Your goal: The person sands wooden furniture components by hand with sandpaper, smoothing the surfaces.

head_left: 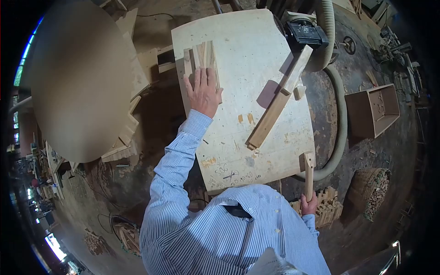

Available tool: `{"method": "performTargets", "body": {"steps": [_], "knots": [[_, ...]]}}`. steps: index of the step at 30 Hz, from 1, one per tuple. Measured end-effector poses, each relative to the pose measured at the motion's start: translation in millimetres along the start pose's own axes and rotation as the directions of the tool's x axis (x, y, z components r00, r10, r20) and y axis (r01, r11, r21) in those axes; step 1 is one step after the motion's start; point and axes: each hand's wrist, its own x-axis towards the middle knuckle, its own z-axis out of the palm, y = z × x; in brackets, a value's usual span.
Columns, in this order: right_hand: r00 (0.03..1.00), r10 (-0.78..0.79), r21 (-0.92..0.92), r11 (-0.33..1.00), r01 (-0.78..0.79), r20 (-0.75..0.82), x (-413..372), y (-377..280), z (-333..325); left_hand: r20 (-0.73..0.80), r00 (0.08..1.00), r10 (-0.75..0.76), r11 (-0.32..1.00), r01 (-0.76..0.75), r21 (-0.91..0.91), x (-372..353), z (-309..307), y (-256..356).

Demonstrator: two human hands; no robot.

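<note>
My left hand [204, 94] lies flat with its fingers extended over several narrow wooden strips [208, 52], side by side near the far left of the pale tabletop [238, 59]. Low at the right, my right hand [309, 205] is closed around the lower end of a wooden piece [309, 176], which has a hole near its top and reaches up to the table's near right corner. Between the hands, a long wooden bar [270, 114] lies at a slant across a wooden guide [298, 68]. A small wooden block [299, 92] sits beside it.
A black motor [306, 34] and a grey hose [341, 110] stand at the far right of the table. Beyond are a brown box [372, 110] and a basket of scraps [378, 188]. Stacked wooden pieces [329, 208] stand near my right hand. A large blurred shape hides the left.
</note>
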Motion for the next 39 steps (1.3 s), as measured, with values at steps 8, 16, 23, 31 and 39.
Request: {"method": "performTargets", "body": {"steps": [8,16,23,31,39], "knots": [[1.0,0.02,-0.116,0.993,-0.02,-0.002,-2,-2,-7,-0.238,0.971,-0.038,0.983,-0.007,-0.183,3,7,-15],[1.0,-0.006,-0.113,0.994,0.004,-0.022,-4,-8,-11,-0.269,0.96,-0.079,0.952,-0.008,-0.306,-6,-8,-6],[0.999,-0.025,-0.052,0.998,0.023,-0.034,-2,-11,-13,-0.093,0.991,-0.099,0.644,-0.008,-0.765,-38,-54,52],[0.889,0.001,0.572,0.766,0.293,-0.457,-1,11,-47,-0.267,0.924,0.273,0.467,-0.369,-0.803,-98,-127,183],[0.948,-0.154,0.96,0.036,-0.277,0.279,26,-25,-176,-0.527,0.409,0.745,0.173,-0.882,-0.439,-158,-167,313]]}}
